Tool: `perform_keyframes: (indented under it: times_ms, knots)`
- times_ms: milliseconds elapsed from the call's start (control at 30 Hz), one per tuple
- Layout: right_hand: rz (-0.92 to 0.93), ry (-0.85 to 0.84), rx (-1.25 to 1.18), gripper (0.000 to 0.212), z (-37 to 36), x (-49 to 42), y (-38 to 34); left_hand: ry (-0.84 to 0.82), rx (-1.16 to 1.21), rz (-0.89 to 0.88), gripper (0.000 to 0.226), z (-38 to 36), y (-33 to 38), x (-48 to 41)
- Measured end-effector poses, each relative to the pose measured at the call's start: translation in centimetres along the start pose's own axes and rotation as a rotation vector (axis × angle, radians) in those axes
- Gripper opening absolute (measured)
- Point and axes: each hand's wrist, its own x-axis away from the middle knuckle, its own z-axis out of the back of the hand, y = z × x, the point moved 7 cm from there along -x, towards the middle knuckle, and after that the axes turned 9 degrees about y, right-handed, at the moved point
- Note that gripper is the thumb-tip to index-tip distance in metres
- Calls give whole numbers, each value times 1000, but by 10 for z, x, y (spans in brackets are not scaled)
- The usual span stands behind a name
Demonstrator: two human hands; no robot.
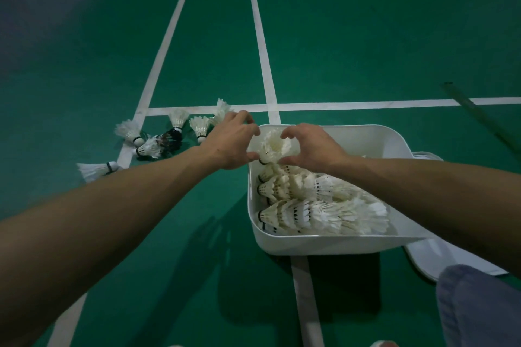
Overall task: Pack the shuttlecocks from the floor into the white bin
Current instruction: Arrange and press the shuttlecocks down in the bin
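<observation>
A white bin [392, 144] stands on the green court floor, with rows of nested white shuttlecocks [324, 214] lying in its near half. Over the bin's far left corner a white shuttlecock [275, 148] sits between both hands. My left hand [231, 144] curls round it from the left, thumb near its cork. My right hand [310, 146] curls round it from the right with thumb and fingers at its feathers. Several loose shuttlecocks [200, 127] lie on the floor left of the bin, one of them dark [170, 138].
White court lines [366, 104] cross the floor beyond the bin. A white lid or flat tray [439, 256] lies under the bin's right side. My knee in blue-grey cloth [479, 307] is at the lower right. A dark strip [479, 115] lies on the floor at far right.
</observation>
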Motion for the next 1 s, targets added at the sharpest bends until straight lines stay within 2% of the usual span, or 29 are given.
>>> perform_keyframes:
  times_ms: [167,367,500,600,833,933,1000]
  knots:
    - [86,-38,96,55,4,3,-28,-27,-128,-96,56,18,-9,14]
    - [289,-3,121,54,11,-4,-121,-173,-293,-107,60,23,-57,66]
    - [395,-79,123,57,-24,-11,-190,-292,-311,10,60,25,-125,116]
    - [421,-174,136,66,-71,-19,-227,-359,-285,177,59,15,-190,159]
    - [415,-301,58,67,-173,-42,-276,-536,-126,569,69,-59,-308,268]
    - [409,-310,23,63,-204,-57,-292,-594,-78,632,75,-89,-327,290]
    - [410,-305,6,61,-222,-68,-301,-608,-92,612,71,-102,-333,293]
